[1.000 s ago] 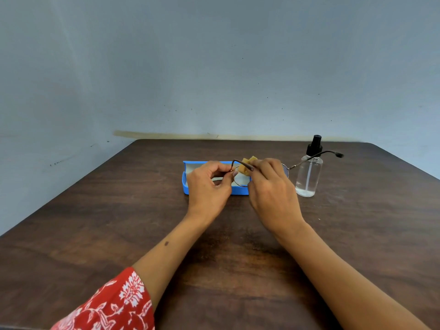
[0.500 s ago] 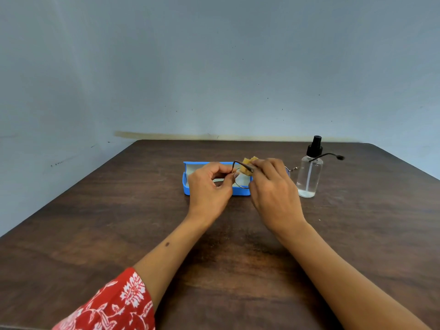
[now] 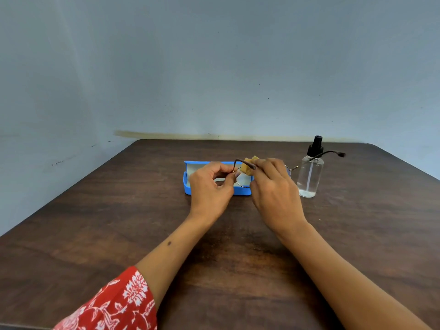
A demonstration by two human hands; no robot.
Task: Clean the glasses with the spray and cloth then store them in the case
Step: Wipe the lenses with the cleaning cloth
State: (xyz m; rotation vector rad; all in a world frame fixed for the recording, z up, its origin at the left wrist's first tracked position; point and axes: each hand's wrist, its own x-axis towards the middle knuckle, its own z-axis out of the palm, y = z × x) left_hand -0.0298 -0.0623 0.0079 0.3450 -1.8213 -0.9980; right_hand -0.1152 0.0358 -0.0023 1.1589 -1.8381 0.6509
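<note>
An open blue case (image 3: 190, 184) is seen left of centre on the brown table (image 3: 95, 222). The glasses (image 3: 241, 181), held up in front of the case at centre frame, are pinched at the left rim by the left hand (image 3: 210, 186). A tan cloth (image 3: 247, 166) is pinched onto the lens by the right hand (image 3: 273, 189). A clear spray bottle (image 3: 310, 173) is stood upright, right of centre.

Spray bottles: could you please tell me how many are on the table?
1: a clear plastic spray bottle with a black nozzle stands upright on the dark wooden table, right of the open blue case. None seems hidden.
</note>
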